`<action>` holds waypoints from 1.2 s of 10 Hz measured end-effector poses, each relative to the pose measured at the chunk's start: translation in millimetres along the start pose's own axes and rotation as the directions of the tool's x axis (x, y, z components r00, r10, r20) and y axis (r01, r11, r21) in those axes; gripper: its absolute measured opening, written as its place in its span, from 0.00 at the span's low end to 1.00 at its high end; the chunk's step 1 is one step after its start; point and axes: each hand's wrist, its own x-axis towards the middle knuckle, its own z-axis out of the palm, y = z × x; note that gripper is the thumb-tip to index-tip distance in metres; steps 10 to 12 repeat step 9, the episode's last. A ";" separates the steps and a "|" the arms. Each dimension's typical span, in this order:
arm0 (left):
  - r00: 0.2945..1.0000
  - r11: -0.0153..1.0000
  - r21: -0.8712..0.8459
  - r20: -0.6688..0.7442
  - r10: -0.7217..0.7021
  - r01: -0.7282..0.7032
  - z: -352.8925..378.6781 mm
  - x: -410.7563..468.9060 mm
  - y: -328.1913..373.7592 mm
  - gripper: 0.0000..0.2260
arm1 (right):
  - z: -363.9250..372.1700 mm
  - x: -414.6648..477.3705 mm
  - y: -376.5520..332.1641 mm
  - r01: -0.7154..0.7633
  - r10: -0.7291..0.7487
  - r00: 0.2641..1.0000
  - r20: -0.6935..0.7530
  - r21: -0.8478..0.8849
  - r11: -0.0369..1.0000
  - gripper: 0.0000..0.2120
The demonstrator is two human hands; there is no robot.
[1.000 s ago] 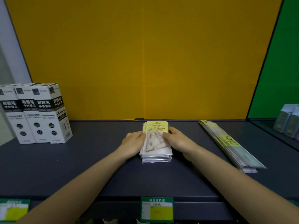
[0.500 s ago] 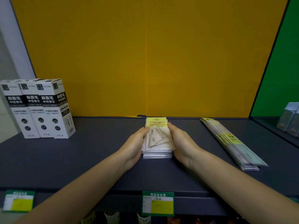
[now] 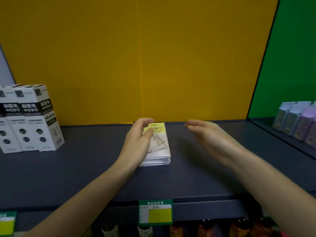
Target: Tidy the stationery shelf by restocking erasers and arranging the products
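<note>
A stack of clear packets with triangle rulers and yellow header cards (image 3: 158, 144) lies flat on the dark grey shelf (image 3: 85, 168), near the yellow back wall. My left hand (image 3: 138, 141) rests against the stack's left side, fingers spread, thumb on the top packet. My right hand (image 3: 206, 135) hovers open to the right of the stack, clear of it and blurred by motion. It hides most of a second pile of long ruler packets; only a yellow corner (image 3: 209, 122) shows.
Three tall white refill boxes (image 3: 29, 118) stand at the shelf's left. Small pastel boxes (image 3: 297, 120) sit on the neighbouring shelf at right, by the green wall. A green and yellow price tag (image 3: 155, 212) hangs on the front edge; another tag (image 3: 6, 223) is at far left.
My right hand has let go of the stack and swung away to the right. My left hand stays at the stack's left side. The camera view has moved closer and slightly left.
</note>
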 end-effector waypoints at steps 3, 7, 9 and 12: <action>0.858 0.927 -0.105 0.426 -0.286 0.361 121.3 3.4 29.2 0.21 | -117.5 -8.9 30.5 -0.137 0.154 0.963 -0.221 0.090 0.986 0.21; 0.850 0.858 -0.216 0.377 -0.367 0.466 197.3 -2.7 39.9 0.19 | -110.2 -12.6 38.5 -0.223 0.210 0.974 0.088 0.186 0.957 0.10; 0.888 0.878 -0.222 0.294 -0.355 0.424 191.3 -15.5 54.6 0.20 | -115.7 -16.8 33.8 -0.216 0.201 0.975 0.094 0.194 0.957 0.21; 0.888 0.878 -0.222 0.294 -0.355 0.424 191.3 -15.5 54.6 0.20 | -115.7 -16.8 33.8 -0.216 0.201 0.975 0.094 0.194 0.957 0.21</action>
